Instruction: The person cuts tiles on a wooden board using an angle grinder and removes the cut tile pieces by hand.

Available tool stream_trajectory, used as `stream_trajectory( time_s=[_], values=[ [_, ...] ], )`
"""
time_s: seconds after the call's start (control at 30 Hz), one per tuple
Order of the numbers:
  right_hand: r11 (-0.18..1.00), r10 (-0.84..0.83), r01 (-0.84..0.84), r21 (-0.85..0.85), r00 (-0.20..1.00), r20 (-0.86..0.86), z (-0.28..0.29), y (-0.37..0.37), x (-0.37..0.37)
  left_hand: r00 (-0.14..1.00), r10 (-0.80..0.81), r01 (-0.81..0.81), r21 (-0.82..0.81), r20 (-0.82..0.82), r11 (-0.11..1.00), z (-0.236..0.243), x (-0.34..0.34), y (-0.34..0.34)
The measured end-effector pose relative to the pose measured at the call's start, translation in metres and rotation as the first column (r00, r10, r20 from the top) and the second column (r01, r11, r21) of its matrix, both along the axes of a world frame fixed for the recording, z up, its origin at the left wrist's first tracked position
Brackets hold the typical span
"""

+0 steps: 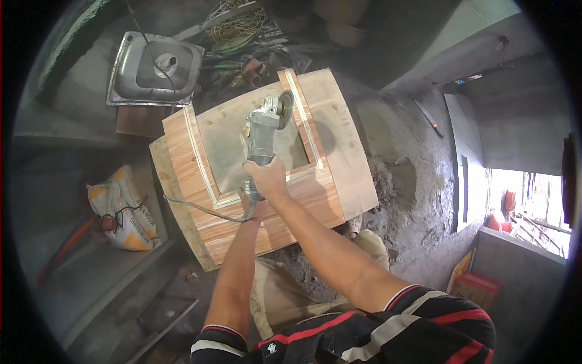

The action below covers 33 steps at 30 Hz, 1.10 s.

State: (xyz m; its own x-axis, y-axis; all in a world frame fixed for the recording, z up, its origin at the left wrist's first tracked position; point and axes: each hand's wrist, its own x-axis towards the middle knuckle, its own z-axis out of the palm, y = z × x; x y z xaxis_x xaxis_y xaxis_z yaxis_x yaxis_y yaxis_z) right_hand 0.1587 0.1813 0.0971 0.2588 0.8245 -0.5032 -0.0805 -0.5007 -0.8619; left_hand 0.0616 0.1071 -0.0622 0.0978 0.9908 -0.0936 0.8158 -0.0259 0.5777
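Observation:
Both hands are closed round an angle grinder with a grey body. My right hand wraps the rear of its body, and my left hand grips the handle end behind it. The grinder's disc stands on edge beside the inner edge of the right arm of a U-shaped wood-grain panel; whether it touches cannot be made out. Pale strips line the panel's inner cut edges. Beneath it lies a wide board with curved-looking sides. A grey power cord runs left from the grinder's handle across the panel.
A steel sink lies at the back left, near tangled wires and a short brown pipe. A white-and-orange sack rests at left. A long thin tool lies on the rough floor at right, and a red box stands lower right.

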Motion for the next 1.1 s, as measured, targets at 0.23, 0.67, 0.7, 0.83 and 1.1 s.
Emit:
stream_trajectory(
  time_s=[0.23, 0.67, 0.7, 0.83, 1.1],
  values=[
    [0.999, 0.024, -0.022, -0.042, 0.998, 0.053, 0.004, 0.005, -0.005, 1.000, 0.030, -0.030, -0.018, 0.009, 0.999, -0.004, -0.011, -0.001],
    [0.998, 0.043, -0.049, 0.046, 0.993, 0.108, -0.029, 0.017, 0.000, 0.983, 0.047, -0.029, 0.101, -0.177, 0.994, 0.004, -0.017, -0.015],
    [0.999, 0.024, -0.026, 0.024, 0.995, 0.095, -0.025, 0.016, 0.004, 0.982, 0.056, -0.028, 0.154, -0.182, 0.988, 0.025, -0.021, -0.028],
    [0.995, 0.030, -0.031, 0.096, 0.999, 0.018, -0.008, 0.020, -0.002, 0.768, 0.629, -0.636, -0.029, -0.125, 0.771, 0.039, -0.077, -0.105],
    [0.998, -0.062, 0.063, 0.007, 0.998, -0.011, 0.003, 0.017, -0.015, -0.648, 0.736, -0.406, -0.906, 0.193, -0.120, 0.021, -0.166, -0.191]
  ],
)
